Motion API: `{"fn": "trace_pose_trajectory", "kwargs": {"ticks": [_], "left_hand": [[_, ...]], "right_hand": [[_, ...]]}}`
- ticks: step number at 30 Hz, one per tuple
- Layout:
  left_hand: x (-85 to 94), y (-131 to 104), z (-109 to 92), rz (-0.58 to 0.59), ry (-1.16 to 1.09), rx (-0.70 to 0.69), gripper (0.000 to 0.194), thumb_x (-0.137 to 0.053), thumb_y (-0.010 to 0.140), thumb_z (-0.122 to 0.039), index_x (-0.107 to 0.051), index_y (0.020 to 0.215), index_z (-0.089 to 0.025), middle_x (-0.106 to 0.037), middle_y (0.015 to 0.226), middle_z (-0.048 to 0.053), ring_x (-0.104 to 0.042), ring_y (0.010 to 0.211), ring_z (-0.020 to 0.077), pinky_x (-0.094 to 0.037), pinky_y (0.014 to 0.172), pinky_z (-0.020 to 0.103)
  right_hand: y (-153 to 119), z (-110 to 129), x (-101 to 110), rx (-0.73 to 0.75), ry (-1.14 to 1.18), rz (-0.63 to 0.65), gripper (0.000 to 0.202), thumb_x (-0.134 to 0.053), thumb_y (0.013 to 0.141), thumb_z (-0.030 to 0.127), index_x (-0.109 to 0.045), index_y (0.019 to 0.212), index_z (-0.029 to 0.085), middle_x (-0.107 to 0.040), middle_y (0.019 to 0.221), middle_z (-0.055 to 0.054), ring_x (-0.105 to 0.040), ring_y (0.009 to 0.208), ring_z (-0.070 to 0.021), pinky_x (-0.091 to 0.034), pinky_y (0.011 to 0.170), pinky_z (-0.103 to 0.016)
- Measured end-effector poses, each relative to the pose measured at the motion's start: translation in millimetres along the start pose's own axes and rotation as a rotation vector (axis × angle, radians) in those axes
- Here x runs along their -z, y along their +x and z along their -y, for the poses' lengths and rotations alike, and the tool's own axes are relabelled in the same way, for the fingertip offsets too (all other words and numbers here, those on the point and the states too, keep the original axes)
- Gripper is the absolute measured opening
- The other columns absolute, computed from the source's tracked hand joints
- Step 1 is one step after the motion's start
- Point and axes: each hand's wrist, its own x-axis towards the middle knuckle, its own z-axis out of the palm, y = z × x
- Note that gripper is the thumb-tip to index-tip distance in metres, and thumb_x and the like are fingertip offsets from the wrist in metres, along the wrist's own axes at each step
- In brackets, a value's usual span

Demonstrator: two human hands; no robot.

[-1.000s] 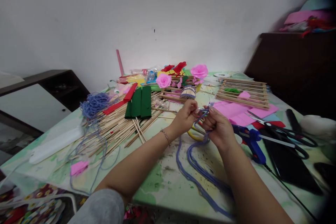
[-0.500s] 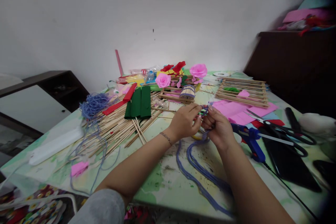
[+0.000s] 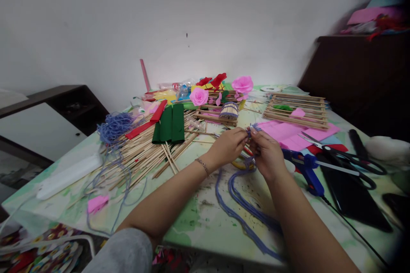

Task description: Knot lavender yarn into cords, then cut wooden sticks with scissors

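My left hand [image 3: 226, 146] and my right hand [image 3: 266, 152] meet near the middle of the table, fingers pinched on a bundle of purple-blue yarn [image 3: 254, 127]. The tuft of yarn pokes up between my fingertips; its exact knot or loop is hidden by them. From beneath my hands, long strands of the same yarn [image 3: 240, 192] run down over the tablecloth toward my right forearm. Below my fingers a yellow ring-shaped thing [image 3: 237, 165] partly shows. A blue glue gun [image 3: 309, 170] lies just right of my right hand.
Thin wooden sticks [image 3: 141, 158] and green crepe paper [image 3: 172, 123] lie to the left, beside a yarn heap [image 3: 115, 127]. Pink paper flowers [image 3: 242, 84] stand at the back. At right are a stick frame [image 3: 294, 111], scissors [image 3: 349, 158] and a black phone-like slab [image 3: 355, 200].
My fingers have drawn closer together around the yarn, and its tuft now stands up above my right fingertips. The long strands on the table lie almost as before.
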Motion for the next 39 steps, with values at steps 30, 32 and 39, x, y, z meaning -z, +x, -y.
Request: {"fn": "trace_pose_trajectory", "kwargs": {"ticks": [30, 32, 39], "left_hand": [[1.8, 0, 16, -0.069, -0.959, 0.356, 0.035, -0.072, 0.069, -0.046, -0.063, 0.065, -0.013, -0.055, 0.089, 0.004, -0.051, 0.086, 0.0137, -0.038, 0.081, 0.025], [3.3, 1, 15, -0.073, -0.874, 0.339, 0.034, -0.069, 0.072, -0.047, -0.064, 0.069, -0.013, -0.056, 0.085, 0.003, -0.052, 0.082, 0.0126, -0.04, 0.08, 0.025], [-4.8, 3, 12, -0.199, -1.0, 0.48, 0.044, -0.075, 0.063, -0.05, -0.062, 0.08, -0.011, -0.063, 0.072, 0.001, -0.056, 0.068, 0.0097, -0.043, 0.07, 0.024]], "right_hand": [[-2, 1, -3, 0.037, -0.105, -0.062, 0.03, -0.081, 0.053, 0.04, -0.065, 0.062, 0.016, -0.051, 0.052, 0.005, -0.035, 0.045, -0.0046, -0.027, 0.043, -0.022], [-1, 0, -1, 0.064, -0.124, -0.061, 0.03, -0.08, 0.055, 0.04, -0.065, 0.061, 0.015, -0.048, 0.05, 0.005, -0.032, 0.045, -0.0046, -0.022, 0.043, -0.022], [2, -2, 2, 0.061, -0.116, -0.067, 0.029, -0.079, 0.056, 0.039, -0.062, 0.059, 0.017, -0.039, 0.047, 0.007, -0.025, 0.045, -0.005, -0.017, 0.044, -0.023]]}}
